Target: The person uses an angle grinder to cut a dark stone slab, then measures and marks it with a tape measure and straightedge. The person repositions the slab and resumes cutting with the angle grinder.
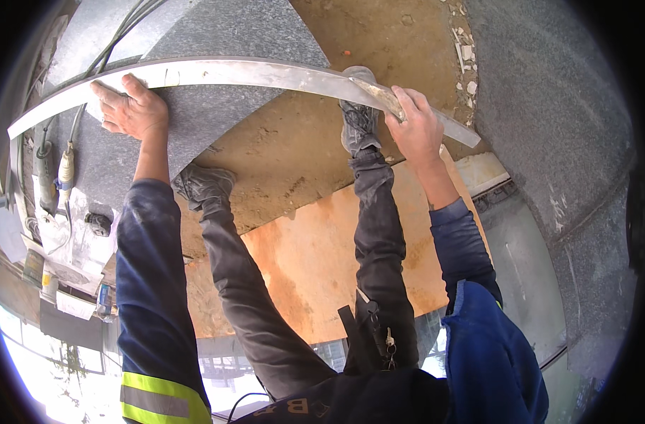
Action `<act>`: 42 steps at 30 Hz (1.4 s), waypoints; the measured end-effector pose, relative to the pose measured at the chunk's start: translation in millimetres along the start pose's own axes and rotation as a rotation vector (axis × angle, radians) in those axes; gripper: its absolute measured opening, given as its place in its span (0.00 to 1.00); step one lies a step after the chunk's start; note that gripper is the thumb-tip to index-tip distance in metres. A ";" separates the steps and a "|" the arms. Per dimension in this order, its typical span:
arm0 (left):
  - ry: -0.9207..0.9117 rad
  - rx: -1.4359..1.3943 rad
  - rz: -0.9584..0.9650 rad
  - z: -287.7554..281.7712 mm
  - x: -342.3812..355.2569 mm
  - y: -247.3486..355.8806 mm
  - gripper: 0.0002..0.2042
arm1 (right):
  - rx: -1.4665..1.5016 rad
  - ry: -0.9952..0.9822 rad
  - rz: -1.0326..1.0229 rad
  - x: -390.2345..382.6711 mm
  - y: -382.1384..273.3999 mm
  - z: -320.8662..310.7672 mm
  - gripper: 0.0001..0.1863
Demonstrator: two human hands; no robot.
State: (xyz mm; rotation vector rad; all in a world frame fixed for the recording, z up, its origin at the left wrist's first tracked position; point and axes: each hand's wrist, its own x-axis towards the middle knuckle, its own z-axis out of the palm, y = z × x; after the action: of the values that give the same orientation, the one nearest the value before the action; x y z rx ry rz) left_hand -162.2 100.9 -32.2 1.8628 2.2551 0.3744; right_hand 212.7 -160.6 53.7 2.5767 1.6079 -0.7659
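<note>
A long pale metal straightedge (245,74) crosses a speckled grey stone slab (231,39) and extends to the right, looking curved in the fisheye view. My left hand (132,109) presses at its lower edge on the left, fingers apart and slightly bent. My right hand (414,124) is closed on a thin, flat, whitish dirty piece (368,90) lying along the bar near its right end. My right shoe (358,127) is just below the bar, partly hidden by it; my left shoe (199,184) is beside the slab's edge.
Cables and two power tools (64,169) lie at left. An orange-brown board (301,268) lies on the dusty floor (379,35) under my legs. Grey stone (548,120) fills the right side, with white rubble (466,53) along its edge. Small containers (50,286) stand at lower left.
</note>
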 end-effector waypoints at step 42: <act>-0.027 0.007 0.008 -2.9 0.4 -2.6 0.44 | 0.301 -0.057 -0.208 57.0 -62.1 -4.7 0.30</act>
State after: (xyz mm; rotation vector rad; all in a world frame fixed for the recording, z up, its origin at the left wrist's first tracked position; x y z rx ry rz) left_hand -165.7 100.7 -30.3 1.8701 2.2352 0.3411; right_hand 182.1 -82.1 49.8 2.5694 1.8967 -1.1696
